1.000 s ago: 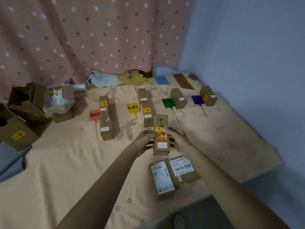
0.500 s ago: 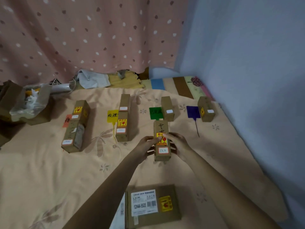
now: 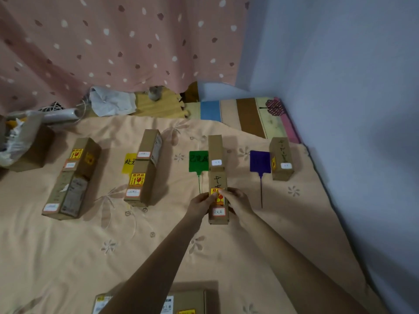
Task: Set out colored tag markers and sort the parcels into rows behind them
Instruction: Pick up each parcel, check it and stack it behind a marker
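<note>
- Since half a second ago the view has tipped down and closer; the held parcel (image 3: pixel 218 196) now sits end to end against the parcel behind it (image 3: pixel 216 152), where a small gap showed before.
- The sheet (image 3: pixel 68 257), peach with stitched flowers, covers the whole working surface; a striped mat (image 3: pixel 247 116) shows past its far edge at 1 o'clock.
- A pink dotted curtain (image 3: pixel 102 46) hangs at 11 o'clock, a plain blue wall (image 3: pixel 351 75) at 3 o'clock.
- Four rows of parcels run away from the viewer; two more parcels (image 3: pixel 188 302) lie at 6 o'clock.
- The left hand (image 3: pixel 200 203) and right hand (image 3: pixel 237 201) pinch the held parcel from either side, fingers closed on it.
- The green tag (image 3: pixel 198 160) lies just left of that row, at 12 o'clock; the purple tag (image 3: pixel 260 160) sits at 1, the yellow tag (image 3: pixel 129 163) at 11.
</note>
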Available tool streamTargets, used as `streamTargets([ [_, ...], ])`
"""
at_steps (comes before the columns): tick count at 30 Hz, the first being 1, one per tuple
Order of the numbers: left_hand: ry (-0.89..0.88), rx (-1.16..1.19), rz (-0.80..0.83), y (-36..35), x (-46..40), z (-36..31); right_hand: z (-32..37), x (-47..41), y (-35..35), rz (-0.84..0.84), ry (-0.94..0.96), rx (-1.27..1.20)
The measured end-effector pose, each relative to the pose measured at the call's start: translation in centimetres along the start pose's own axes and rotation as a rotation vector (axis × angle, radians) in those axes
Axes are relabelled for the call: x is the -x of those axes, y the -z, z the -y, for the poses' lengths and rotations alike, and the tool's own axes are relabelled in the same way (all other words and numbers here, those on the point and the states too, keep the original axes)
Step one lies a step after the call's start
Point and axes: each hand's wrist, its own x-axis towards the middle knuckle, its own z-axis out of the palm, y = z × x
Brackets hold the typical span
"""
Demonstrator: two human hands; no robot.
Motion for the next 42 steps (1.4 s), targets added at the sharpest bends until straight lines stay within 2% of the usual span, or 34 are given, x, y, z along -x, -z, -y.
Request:
streamTargets([
  [11,0.047,-0.014,-0.011,0.0,-4.5,1.3,-0.6,-3.7,-0.1,-0.024,-0.038,0.088],
  [28,0.082,0.016,-0.035,0.1,-5.9,1.1,0.1,-4.1,-0.6,-0.048,-0.059,0.12],
  [37,0.025,-0.093,-0.126,1.8,-3.1,-0.8,2.3,-0.8,0.0,-0.106,0.002,0.18],
  [42,-0.036,-0.084,-0.158,3.2,0.0,-3.3,4.8,2.2,0.3,-0.212,0.135,0.269],
])
